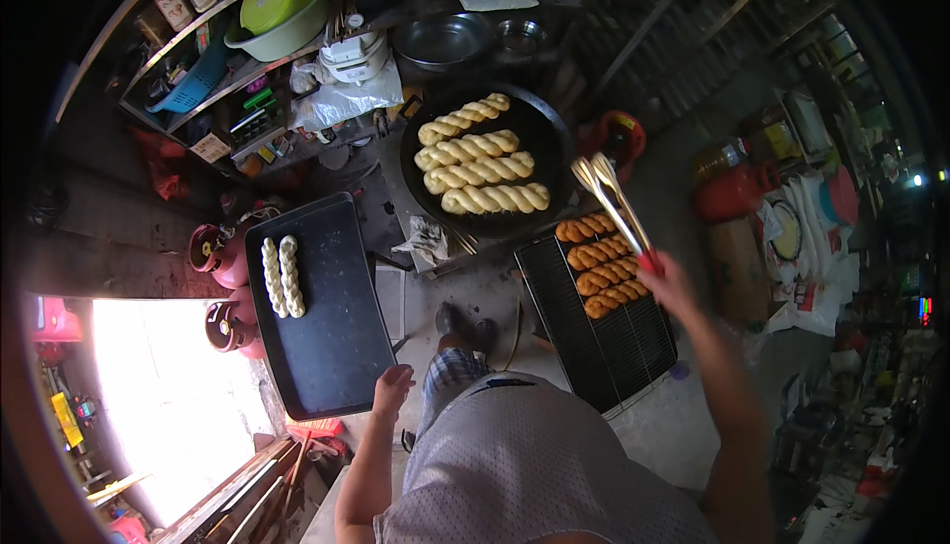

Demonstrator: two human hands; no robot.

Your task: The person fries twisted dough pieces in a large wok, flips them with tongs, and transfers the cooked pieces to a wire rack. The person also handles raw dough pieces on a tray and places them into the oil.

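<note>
My right hand (668,285) grips metal tongs (613,202) by their red handle, the jaws above the upper end of a wire rack (623,355). Several browned dough twists (605,277) lie side by side on that rack. Near the lower right corner of a black tray (334,351) is my left hand (392,389), nothing seen in it, its fingers loosely curled. Two raw dough twists (283,277) rest on the tray's upper left part. Ahead of me, a large round pan (545,121) contains several pale dough twists (482,169), roughly parallel.
Red gas cylinders (236,329) stand beyond the black tray. A crumpled cloth (427,239) lies by the pan's lower edge. Metal bowls (444,39) and a white kitchen scale (355,58) are farther back. To the right are a red cylinder (731,191) and white plastic bags (816,262).
</note>
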